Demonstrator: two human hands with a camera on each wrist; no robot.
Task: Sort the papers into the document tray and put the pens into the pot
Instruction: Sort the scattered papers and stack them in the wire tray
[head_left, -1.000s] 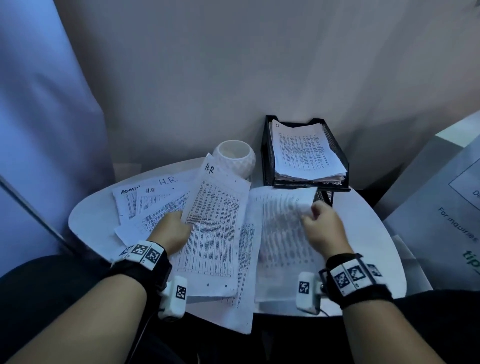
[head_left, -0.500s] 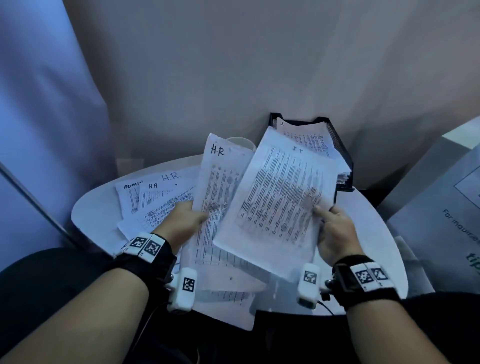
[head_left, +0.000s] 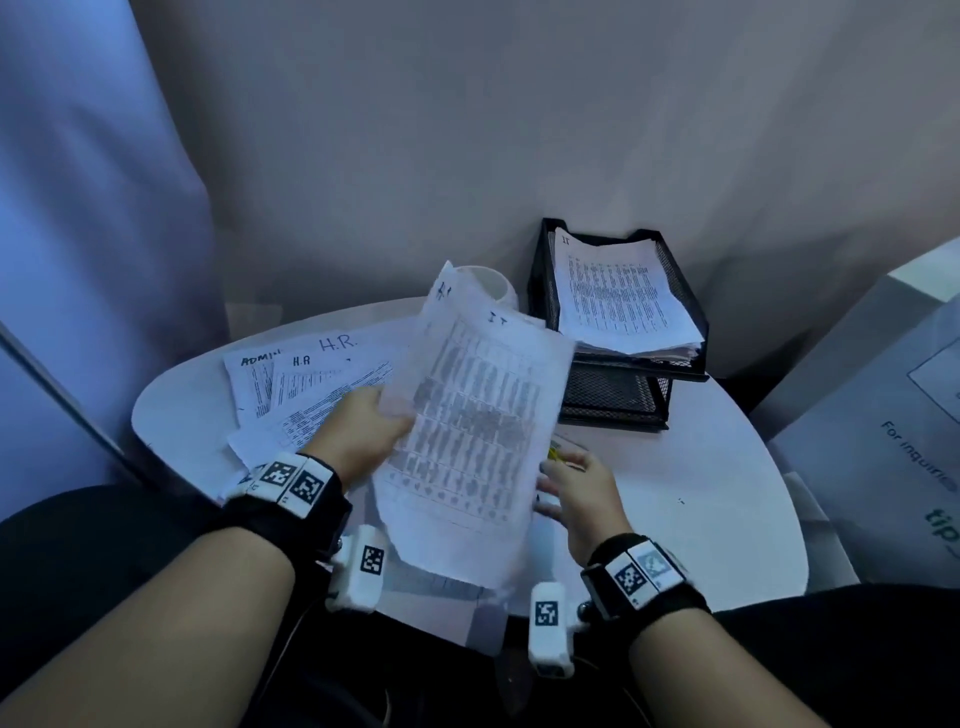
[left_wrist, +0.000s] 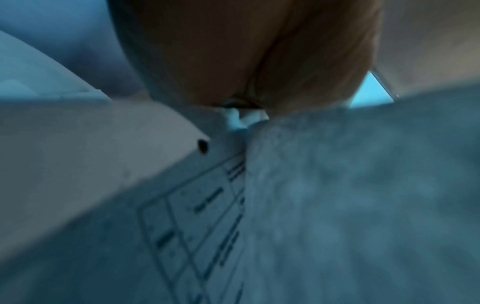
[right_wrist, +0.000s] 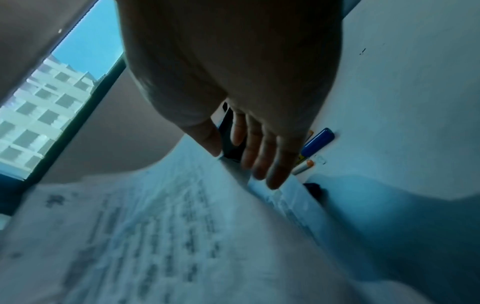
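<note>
My left hand (head_left: 371, 426) grips two printed sheets (head_left: 467, 431), the one marked "IT" on top of one marked "H.R.", tilted up above the round white table (head_left: 701, 493). To their right my right hand (head_left: 569, 475) hovers open with straight fingers (right_wrist: 259, 156) beside the sheets' edge. Pens lie on the table under its fingertips: a blue-capped one (right_wrist: 318, 142) and an orange-tipped one (right_wrist: 303, 167). The black mesh document tray (head_left: 680, 280) stands at the back with an "IT" stack (head_left: 613, 296) in its top tier. The white pot (head_left: 491, 283) is half hidden behind the held sheets.
More sheets marked "ADMIN" and "H.R." (head_left: 306, 384) lie fanned on the table's left half. Another sheet (head_left: 441, 608) hangs over the front edge. A large grey printed board (head_left: 883, 415) leans at the right, close to the table. A wall stands right behind the tray.
The "IT" sheet went from my right hand onto the sheet in my left hand. My right hand let go and dropped toward the table, where pens now show.
</note>
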